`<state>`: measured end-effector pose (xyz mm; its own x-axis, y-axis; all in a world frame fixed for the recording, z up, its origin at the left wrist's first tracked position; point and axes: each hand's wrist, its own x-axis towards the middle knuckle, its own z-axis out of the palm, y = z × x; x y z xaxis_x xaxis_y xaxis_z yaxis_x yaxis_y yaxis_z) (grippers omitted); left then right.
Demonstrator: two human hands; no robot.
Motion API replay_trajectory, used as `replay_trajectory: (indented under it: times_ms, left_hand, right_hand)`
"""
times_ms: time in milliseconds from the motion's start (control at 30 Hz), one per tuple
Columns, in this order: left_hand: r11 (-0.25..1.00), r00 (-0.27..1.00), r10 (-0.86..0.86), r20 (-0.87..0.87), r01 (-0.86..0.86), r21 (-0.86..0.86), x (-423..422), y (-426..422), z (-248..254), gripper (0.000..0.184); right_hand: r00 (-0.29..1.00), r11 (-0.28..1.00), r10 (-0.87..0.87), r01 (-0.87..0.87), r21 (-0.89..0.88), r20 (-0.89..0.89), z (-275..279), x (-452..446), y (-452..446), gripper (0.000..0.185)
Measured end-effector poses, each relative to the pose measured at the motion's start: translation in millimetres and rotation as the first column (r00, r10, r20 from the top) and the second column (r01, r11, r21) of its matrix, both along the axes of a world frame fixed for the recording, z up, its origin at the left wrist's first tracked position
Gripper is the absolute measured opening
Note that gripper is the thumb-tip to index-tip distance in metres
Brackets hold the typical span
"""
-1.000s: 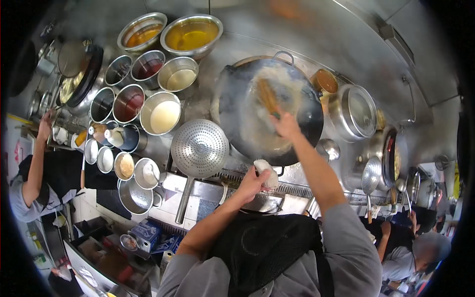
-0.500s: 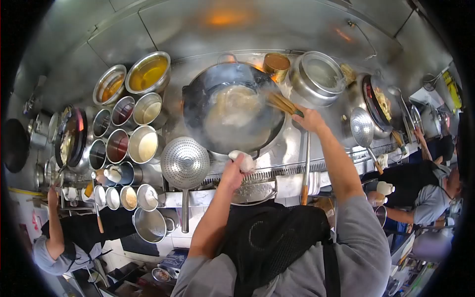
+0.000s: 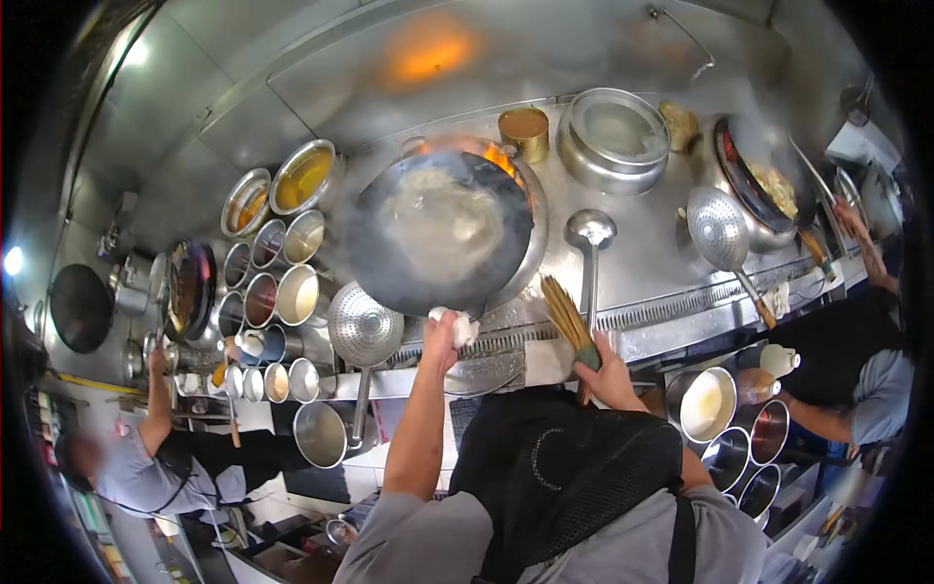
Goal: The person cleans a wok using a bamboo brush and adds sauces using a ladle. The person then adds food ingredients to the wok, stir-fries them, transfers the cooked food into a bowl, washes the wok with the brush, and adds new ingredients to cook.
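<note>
left of the wide, black metal wok (image 3: 438,292) lies a round, perforated steel strainer (image 3: 365,323); at the wok's near rim the left hand (image 3: 441,346) is clamped on a bunched white cloth (image 3: 466,331) — any handle beneath is hidden. cloudy liquid (image 3: 448,229) fills the wok, orange flames (image 3: 502,161) past its far right edge. right of the wok, the right hand (image 3: 609,378) grips a tan bristle brush (image 3: 567,316), clear of it. the step seems to be wok-handling — shifting it would call for a firm cloth grip and controlled tilt
</note>
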<state>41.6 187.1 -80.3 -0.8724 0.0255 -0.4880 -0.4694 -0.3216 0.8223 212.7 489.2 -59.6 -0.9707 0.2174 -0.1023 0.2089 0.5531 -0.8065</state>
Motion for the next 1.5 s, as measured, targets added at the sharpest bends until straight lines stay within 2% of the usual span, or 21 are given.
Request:
replay_trajectory:
  times_ms: [67, 200, 333, 367, 467, 600, 667, 767, 833, 867, 900, 1000, 1067, 1100, 1133, 1167, 1233, 1300, 1367, 1467, 1500]
  left_hand:
    - [0.998, 0.997, 0.042, -0.063, -0.045, -0.054, 15.0, 6.3, -5.5, 0.021]
    - [0.955, 0.987, 0.081, -0.140, -0.116, -0.271, 35.2, 32.5, 9.2, 0.023]
    - [0.763, 0.940, 0.154, -0.303, -0.308, -0.568, 28.3, 47.1, -16.4, 0.024]
    - [0.759, 0.936, 0.158, -0.315, -0.319, -0.567, 37.4, 64.7, 15.6, 0.030]
    - [0.632, 0.891, 0.073, -0.447, -0.388, -0.671, 35.0, 66.1, -1.8, 0.036]
    - [0.582, 0.875, -0.083, -0.477, -0.346, -0.736, 58.8, 88.0, 44.3, 0.054]
    - [0.479, 0.855, -0.156, -0.495, -0.372, -0.795, 55.3, 72.0, 17.9, 0.058]
    - [0.365, 0.710, -0.435, -0.554, -0.424, -0.829, 51.0, 63.7, 23.8, 0.064]
    - [0.319, 0.637, -0.518, -0.571, -0.475, -0.820, 41.7, 56.2, 22.8, 0.065]
    - [0.270, 0.552, -0.613, -0.565, -0.526, -0.806, 38.5, 53.7, 21.4, 0.067]
    - [0.200, 0.612, -0.568, -0.550, -0.546, -0.814, 34.5, 56.2, 19.5, 0.071]
    - [0.342, 0.679, -0.533, -0.505, -0.373, -0.862, 24.2, 51.1, 33.5, 0.071]
    - [0.353, 0.685, -0.483, -0.545, -0.418, -0.837, 20.9, 50.5, 32.5, 0.068]
    - [0.360, 0.683, -0.426, -0.594, -0.474, -0.803, 15.2, 51.7, 33.3, 0.066]
    - [0.368, 0.677, -0.427, -0.600, -0.476, -0.799, 11.6, 49.8, 35.4, 0.066]
    - [0.470, 0.723, -0.344, -0.599, -0.420, -0.777, 11.7, 44.5, 37.9, 0.064]
    - [0.601, 0.783, -0.230, -0.577, -0.352, -0.717, 13.7, 32.5, 38.3, 0.056]
    - [0.636, 0.807, -0.174, -0.564, -0.346, -0.690, 10.4, 20.2, 20.1, 0.054]
    - [0.702, 0.858, -0.065, -0.509, -0.323, -0.634, 8.8, 18.6, 21.3, 0.045]
    - [0.804, 0.944, 0.056, -0.325, -0.236, -0.546, -4.9, 6.8, -1.2, 0.041]
    - [0.844, 0.949, 0.085, -0.304, -0.230, -0.484, -10.2, 0.6, -16.1, 0.037]
  right_hand:
    - [0.999, 1.000, -0.014, 0.013, -0.017, -0.048, 24.7, -15.2, 6.1, 0.074]
    - [0.998, 0.953, 0.063, -0.062, -0.297, -0.007, 71.5, -57.7, -3.2, 0.074]
    - [0.960, 0.586, 0.264, -0.086, -0.805, 0.089, 77.5, -126.7, -33.3, 0.075]
    - [0.950, 0.525, 0.265, 0.004, -0.851, 0.168, 78.2, -144.3, -45.6, 0.070]
    - [0.927, 0.426, 0.293, 0.091, -0.900, 0.233, 79.0, -183.0, -71.2, 0.062]
    - [0.938, 0.297, 0.312, 0.054, -0.953, 0.150, 91.0, -204.7, -61.4, 0.056]
    - [0.950, 0.272, 0.285, 0.050, -0.961, 0.130, 90.5, -210.3, -46.5, 0.055]
    - [0.942, 0.239, 0.317, 0.036, -0.970, 0.113, 98.3, -195.1, -9.7, 0.054]
    - [0.953, 0.059, 0.297, 0.048, -0.997, 0.064, 105.8, -192.8, 11.6, 0.058]
    - [0.949, 0.066, 0.307, 0.056, -0.996, 0.073, 111.7, -191.3, 17.7, 0.058]
    - [0.948, 0.077, 0.310, 0.055, -0.996, 0.076, 121.2, -188.1, 21.5, 0.059]
    - [0.949, 0.141, 0.315, -0.013, -0.990, 0.032, 111.0, -188.1, 4.0, 0.061]
    - [0.950, 0.659, 0.309, -0.246, -0.711, -0.043, 102.1, -168.7, -31.6, 0.065]
    - [0.863, 0.790, 0.286, -0.458, -0.408, -0.417, 60.6, -163.2, -49.9, 0.067]
    - [0.618, 0.865, 0.340, -0.501, -0.022, -0.709, 16.7, -159.9, -65.5, 0.069]
    - [0.617, 0.869, 0.339, -0.495, -0.015, -0.710, 4.6, -152.1, -62.5, 0.069]
    - [0.857, 0.785, 0.514, -0.483, 0.388, 0.029, -15.7, -137.2, -30.7, 0.071]
    - [0.929, 0.797, 0.303, -0.369, 0.478, 0.211, -28.0, -182.7, 11.3, 0.073]
    - [0.976, 0.759, 0.220, -0.168, 0.630, -0.005, -23.5, -231.1, 46.4, 0.072]
    - [0.989, 0.766, 0.148, -0.097, 0.636, -0.028, 46.8, -257.0, 34.5, 0.070]
    - [0.972, 0.834, 0.097, 0.039, 0.550, -0.216, 55.4, -257.3, 30.0, 0.070]
